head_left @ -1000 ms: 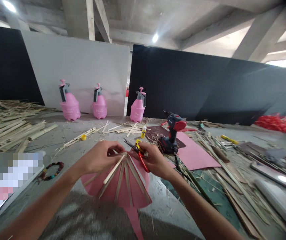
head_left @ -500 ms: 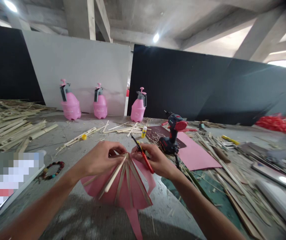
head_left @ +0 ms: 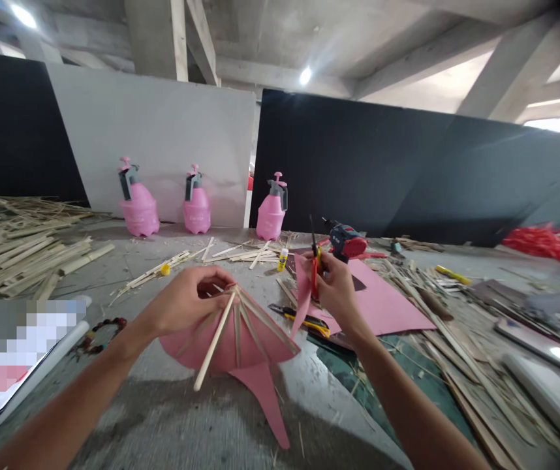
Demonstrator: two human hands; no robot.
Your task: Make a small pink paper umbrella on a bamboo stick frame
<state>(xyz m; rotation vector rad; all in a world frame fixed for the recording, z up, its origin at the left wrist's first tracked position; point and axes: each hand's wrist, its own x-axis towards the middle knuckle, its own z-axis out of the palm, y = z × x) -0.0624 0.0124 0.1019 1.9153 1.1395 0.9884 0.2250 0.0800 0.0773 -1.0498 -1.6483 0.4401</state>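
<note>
The left hand's fingers (head_left: 221, 299) pinch the narrow top of a pink paper fan (head_left: 221, 343), where its thin ribs meet. A pale round stick (head_left: 215, 339) runs from that tip toward seven o'clock, past the fan's lower edge. The right hand's fingers (head_left: 329, 262) are closed around red-handled scissors (head_left: 314, 267), blades up toward twelve, and a curved pink strip (head_left: 302, 294) hangs beside them; whether they pinch it too, I cannot tell.

Taking the fan as the middle of the dial, the left hand (head_left: 177, 305) is at ten o'clock and the right hand (head_left: 341, 297) at two, well apart from each other. A pointed pink tail (head_left: 266, 401) reaches out at five. A black-and-yellow utility knife (head_left: 309, 321) lies at three on the counter (head_left: 162, 408), near the hanging strip.

Farther out, a small yellow bottle (head_left: 282, 260) stands at one, the cordless drill (head_left: 346, 243) at two, and a pink sheet (head_left: 390, 303) lies at three. A yellow cap (head_left: 165, 269) is at ten, a beaded bracelet (head_left: 101, 336) at nine. Three pink sprayers (head_left: 196, 210) stand along the back between eleven and one, and a heap of split strips (head_left: 20, 258) spreads at ten.
</note>
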